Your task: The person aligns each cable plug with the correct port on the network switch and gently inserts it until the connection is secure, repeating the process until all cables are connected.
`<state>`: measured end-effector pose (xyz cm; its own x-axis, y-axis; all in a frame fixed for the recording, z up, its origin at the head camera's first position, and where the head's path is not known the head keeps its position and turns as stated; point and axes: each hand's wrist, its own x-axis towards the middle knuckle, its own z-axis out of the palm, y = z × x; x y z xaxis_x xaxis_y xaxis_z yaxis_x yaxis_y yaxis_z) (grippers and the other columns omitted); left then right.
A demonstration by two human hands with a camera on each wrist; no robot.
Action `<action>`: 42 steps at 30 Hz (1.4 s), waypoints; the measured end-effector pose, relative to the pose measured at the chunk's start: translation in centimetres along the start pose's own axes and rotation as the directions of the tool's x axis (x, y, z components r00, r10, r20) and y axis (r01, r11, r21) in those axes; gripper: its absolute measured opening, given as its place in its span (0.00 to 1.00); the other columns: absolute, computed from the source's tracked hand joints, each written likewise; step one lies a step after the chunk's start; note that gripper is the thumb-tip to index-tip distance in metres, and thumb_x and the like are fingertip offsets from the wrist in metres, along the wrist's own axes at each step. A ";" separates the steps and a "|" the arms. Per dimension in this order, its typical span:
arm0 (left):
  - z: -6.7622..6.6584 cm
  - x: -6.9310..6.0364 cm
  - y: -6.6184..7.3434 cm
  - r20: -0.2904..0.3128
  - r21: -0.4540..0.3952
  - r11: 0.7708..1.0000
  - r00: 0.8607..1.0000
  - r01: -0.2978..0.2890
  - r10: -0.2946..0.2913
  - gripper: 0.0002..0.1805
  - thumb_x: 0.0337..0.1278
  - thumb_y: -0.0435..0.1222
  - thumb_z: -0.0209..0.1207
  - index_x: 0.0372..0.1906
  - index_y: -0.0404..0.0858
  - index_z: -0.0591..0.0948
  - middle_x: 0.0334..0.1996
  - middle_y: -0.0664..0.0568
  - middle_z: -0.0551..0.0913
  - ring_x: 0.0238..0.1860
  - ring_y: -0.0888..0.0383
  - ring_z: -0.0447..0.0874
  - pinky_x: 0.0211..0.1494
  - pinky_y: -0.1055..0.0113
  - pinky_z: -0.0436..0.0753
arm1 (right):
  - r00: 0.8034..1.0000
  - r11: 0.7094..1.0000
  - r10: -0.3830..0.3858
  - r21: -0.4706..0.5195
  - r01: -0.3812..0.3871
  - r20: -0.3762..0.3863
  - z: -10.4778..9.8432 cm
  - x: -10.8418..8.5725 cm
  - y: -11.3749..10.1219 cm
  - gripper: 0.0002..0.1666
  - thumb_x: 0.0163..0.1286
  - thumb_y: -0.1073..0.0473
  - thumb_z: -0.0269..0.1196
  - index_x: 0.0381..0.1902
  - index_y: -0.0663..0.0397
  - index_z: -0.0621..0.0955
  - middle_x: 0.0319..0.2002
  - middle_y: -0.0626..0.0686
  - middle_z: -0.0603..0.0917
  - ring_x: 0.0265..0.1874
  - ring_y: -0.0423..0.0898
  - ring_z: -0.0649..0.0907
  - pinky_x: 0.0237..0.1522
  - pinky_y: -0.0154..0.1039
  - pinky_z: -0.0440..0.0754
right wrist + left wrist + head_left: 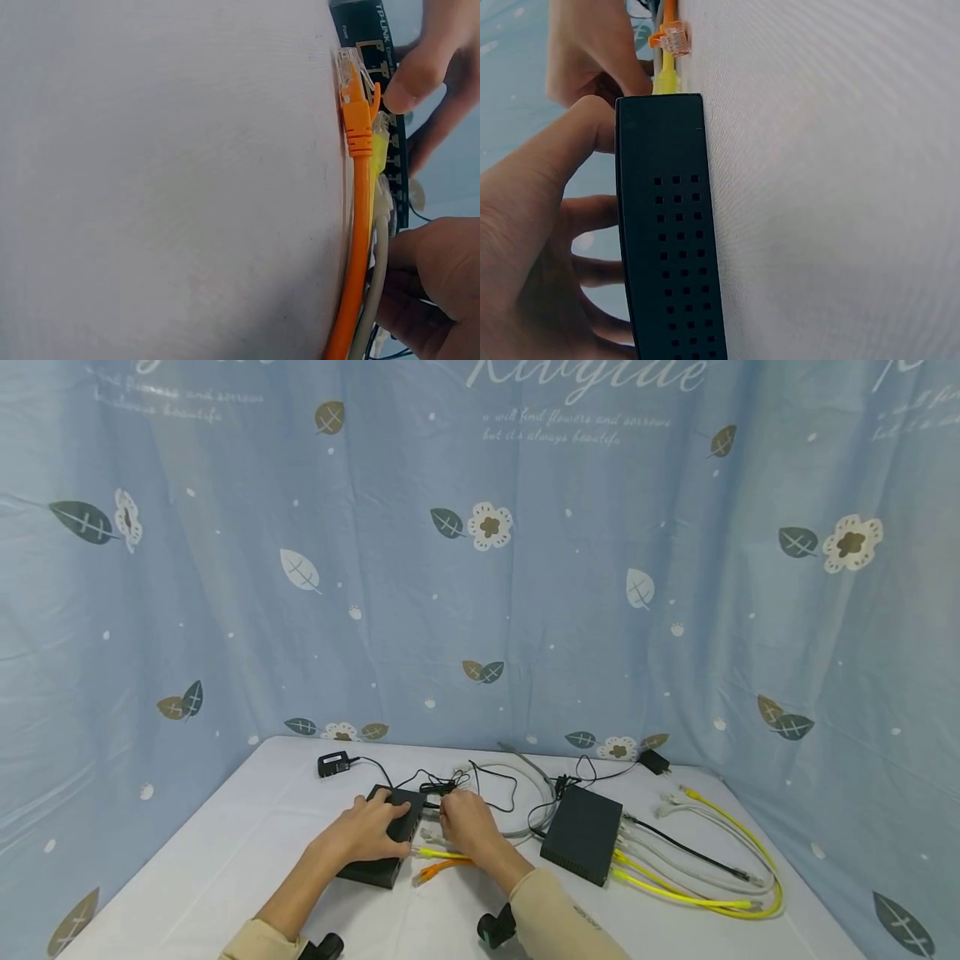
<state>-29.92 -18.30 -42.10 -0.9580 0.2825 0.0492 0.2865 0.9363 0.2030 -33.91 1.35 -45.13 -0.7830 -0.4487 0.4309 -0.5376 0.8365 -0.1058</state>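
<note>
L hand (pixel 366 832) spread atop blk switch (pixel 398 828) | R hand (pixel 467 821) pinching blk plug (pixel 432 805) @ port side

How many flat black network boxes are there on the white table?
2. The left box is under the person's left hand, which partly covers it. The right box lies to the right, beside several cables. No other box shows.

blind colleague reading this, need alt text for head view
A left hand rests on a black box while a right hand holds a black cord at its side, on a white table. Yellow and orange cables lie nearby; a second box sits to the right.
</note>
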 end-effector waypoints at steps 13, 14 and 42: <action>-0.2 0.1 0.0 0.022 0.027 1.000 1.000 0.015 -0.016 0.39 0.46 0.57 0.66 0.66 0.48 0.76 0.68 0.35 0.68 0.58 0.24 0.70 0.48 0.35 0.77 | 0.999 0.997 0.048 0.061 -0.048 0.010 -0.3 0.0 -0.2 0.04 0.63 0.62 0.67 0.28 0.51 0.86 0.24 0.45 0.81 0.24 0.37 0.77 0.27 0.29 0.76; -0.3 0.1 -0.1 0.024 0.031 0.999 1.000 0.018 -0.019 0.39 0.47 0.57 0.66 0.66 0.48 0.76 0.68 0.35 0.68 0.58 0.24 0.70 0.49 0.35 0.77 | 0.998 0.996 0.053 0.069 -0.054 0.013 -0.3 0.0 -0.2 0.04 0.64 0.61 0.67 0.28 0.52 0.87 0.25 0.45 0.81 0.24 0.37 0.77 0.26 0.29 0.75; -0.5 -0.1 -0.2 0.045 -0.008 1.000 0.999 0.015 -0.014 0.38 0.49 0.57 0.65 0.67 0.48 0.75 0.69 0.37 0.67 0.59 0.27 0.70 0.47 0.36 0.77 | 0.991 0.959 0.098 0.257 -0.119 0.092 -1.0 -1.3 0.2 0.08 0.64 0.57 0.68 0.39 0.53 0.87 0.30 0.45 0.81 0.28 0.35 0.74 0.31 0.30 0.75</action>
<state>-29.83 -18.59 -41.66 -0.9605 0.2782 0.0018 0.2723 0.9387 0.2115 -32.69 2.43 -44.79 -0.8574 -0.3915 0.3341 -0.5030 0.7747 -0.3832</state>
